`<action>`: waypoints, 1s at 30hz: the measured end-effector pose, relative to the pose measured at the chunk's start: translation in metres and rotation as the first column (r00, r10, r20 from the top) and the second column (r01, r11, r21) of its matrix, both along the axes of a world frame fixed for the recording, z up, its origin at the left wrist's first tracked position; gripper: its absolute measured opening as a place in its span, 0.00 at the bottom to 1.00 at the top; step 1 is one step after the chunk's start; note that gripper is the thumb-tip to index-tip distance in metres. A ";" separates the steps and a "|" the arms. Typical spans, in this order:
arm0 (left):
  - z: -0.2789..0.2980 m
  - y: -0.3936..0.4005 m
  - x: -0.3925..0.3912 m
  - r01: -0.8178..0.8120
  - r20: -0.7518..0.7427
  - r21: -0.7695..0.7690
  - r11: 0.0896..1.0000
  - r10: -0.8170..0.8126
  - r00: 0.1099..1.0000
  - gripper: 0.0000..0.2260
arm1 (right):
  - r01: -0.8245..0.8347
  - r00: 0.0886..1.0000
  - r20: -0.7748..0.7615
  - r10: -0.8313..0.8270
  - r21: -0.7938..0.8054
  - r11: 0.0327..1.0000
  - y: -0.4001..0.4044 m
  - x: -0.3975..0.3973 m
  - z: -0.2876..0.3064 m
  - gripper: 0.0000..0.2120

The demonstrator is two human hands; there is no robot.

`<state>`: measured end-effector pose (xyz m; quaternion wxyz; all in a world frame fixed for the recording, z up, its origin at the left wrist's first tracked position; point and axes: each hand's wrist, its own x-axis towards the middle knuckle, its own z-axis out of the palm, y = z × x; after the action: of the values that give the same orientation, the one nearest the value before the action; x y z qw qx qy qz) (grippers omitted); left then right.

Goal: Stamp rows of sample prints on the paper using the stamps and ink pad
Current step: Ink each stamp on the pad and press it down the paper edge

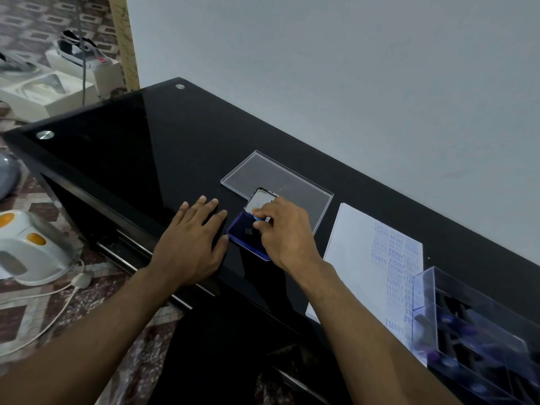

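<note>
At frame centre I'd press my right hand (287, 229), pinching the blue-topped stamp (258, 219), squarely into the ink pad (248, 239), left hand (193, 244) flat and open beside it.

This looks like a room in a home — a lived-in one. A black glass-topped table (122, 147) stands against a plain pale wall (350, 68). Left of the table, the floor (35, 21) is laid with patterned maroon and cream tiles. On that floor, beyond the table's far left corner, sit open white boxes (43, 95). Nearer, below the table's left edge, a white household appliance with orange buttons (29, 247) rests — its white cord and plug (79, 280) trailing across the tiles.
</note>
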<state>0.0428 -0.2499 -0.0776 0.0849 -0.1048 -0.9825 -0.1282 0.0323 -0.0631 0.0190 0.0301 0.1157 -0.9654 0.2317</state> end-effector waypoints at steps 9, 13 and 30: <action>0.000 0.000 0.000 -0.003 0.005 -0.002 1.000 0.003 1.000 0.30 | 0.001 1.000 -0.019 -0.001 -0.021 1.000 0.001 0.002 -0.001 0.10; 0.000 0.000 0.000 0.001 0.009 -0.007 1.000 -0.001 1.000 0.30 | -0.001 1.000 -0.014 0.001 -0.023 1.000 0.003 0.003 -0.001 0.09; 0.001 0.000 0.000 0.002 0.015 -0.004 1.000 -0.002 1.000 0.30 | 0.018 0.999 -0.026 -0.019 -0.062 0.998 0.003 0.003 -0.008 0.10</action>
<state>0.0427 -0.2495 -0.0770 0.0773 -0.1052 -0.9833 -0.1269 0.0349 -0.0603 0.0108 0.0486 0.1089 -0.9584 0.2594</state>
